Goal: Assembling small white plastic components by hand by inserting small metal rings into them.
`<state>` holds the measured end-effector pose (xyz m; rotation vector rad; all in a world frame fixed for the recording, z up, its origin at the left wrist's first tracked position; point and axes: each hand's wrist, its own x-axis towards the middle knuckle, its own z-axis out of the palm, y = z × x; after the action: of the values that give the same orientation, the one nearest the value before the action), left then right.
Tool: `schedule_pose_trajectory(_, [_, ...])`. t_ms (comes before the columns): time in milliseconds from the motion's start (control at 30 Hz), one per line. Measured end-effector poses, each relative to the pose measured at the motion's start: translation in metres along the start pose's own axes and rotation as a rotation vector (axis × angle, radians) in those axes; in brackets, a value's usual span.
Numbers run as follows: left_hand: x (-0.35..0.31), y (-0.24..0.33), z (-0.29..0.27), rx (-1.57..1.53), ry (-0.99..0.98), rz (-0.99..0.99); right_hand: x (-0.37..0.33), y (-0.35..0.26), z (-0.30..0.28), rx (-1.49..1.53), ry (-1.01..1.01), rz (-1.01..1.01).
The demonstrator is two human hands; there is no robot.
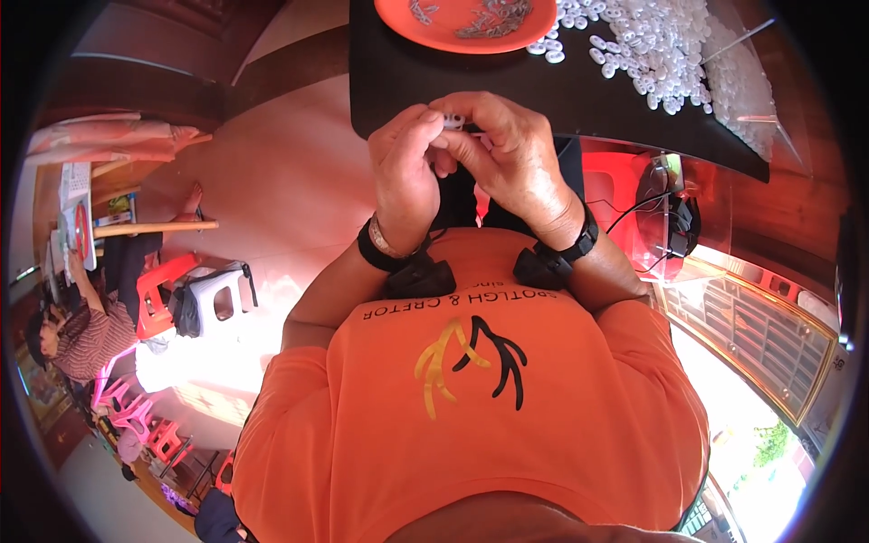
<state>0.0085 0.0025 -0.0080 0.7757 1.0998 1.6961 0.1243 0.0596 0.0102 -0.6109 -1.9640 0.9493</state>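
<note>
Close in front of my chest, at the near edge of the dark table (398, 81), my two hands meet fingertip to fingertip. Between them shows a small white plastic piece (453, 120) with dark holes. My left hand (405, 172) is closed, its thumb and fingers pressed at the piece's left side. My right hand (518, 158) pinches from the other side, its thumb below and index finger above. Fingers cover much of the piece. Beyond my hands, an orange plate (430, 38) holds small grey metal parts. Right of it lies a heap of similar white pieces (665, 54).
A clear plastic bag (742, 90) of white pieces rests at the table's right edge. Below that edge stands a red stool (611, 185). To the left, another person (90, 339) sits at a table, near a red stool (163, 294) and a white stool (217, 299).
</note>
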Motion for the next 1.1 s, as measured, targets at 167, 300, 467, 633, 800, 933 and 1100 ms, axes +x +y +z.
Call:
schedule_pose_trajectory(167, [-0.005, -0.008, -0.007, 0.103, 0.005, 0.125, -0.003, 0.000, 0.007, 0.014, -0.019, 0.003])
schedule_pose_trajectory(300, [-0.009, -0.006, -0.005, 0.105, 0.057, 0.082, -0.003, 0.001, 0.009, -0.113, 0.023, -0.130])
schedule_pose_trajectory(467, [-0.006, 0.002, 0.006, 0.074, 0.049, 0.078, -0.001, -0.004, 0.002, -0.156, 0.016, -0.126])
schedule_pose_trajectory(633, [0.000, -0.004, 0.006, -0.026, 0.036, 0.051, 0.000, -0.011, -0.003, -0.170, 0.013, -0.036])
schedule_pose_trajectory(800, [-0.001, -0.006, 0.005, -0.057, 0.031, -0.014, 0.000, -0.006, -0.006, -0.214, -0.036, -0.075])
schedule_pose_trajectory(933, [-0.001, -0.003, 0.006, -0.089, 0.056, -0.030, -0.002, 0.000, 0.000, -0.162, 0.010, -0.095])
schedule_pose_trajectory(1100, [-0.001, -0.007, 0.007, -0.066, 0.064, 0.015, -0.004, 0.007, 0.004, -0.126, 0.026, -0.104])
